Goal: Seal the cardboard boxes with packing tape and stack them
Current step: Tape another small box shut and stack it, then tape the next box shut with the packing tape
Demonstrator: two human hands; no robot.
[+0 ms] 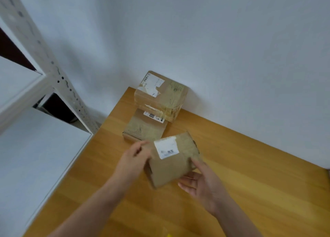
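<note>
I hold a small cardboard box [171, 163] with a white label above the wooden table [250, 183]. My left hand [133, 162] grips its left side and my right hand [201, 181] grips its near right corner, fingers underneath. The box is tilted and blurred. Beyond it, against the wall, stand two taped boxes: a flat lower box [142, 129] and a larger taped box [160, 95] whose near edge sits on the lower one's far part. No tape roll is in view.
A white metal shelving unit [59, 79] rises at the left, with a white shelf surface [35, 156] beside the table's left edge. A white wall stands behind the boxes. Something yellow [168, 235] shows at the bottom edge.
</note>
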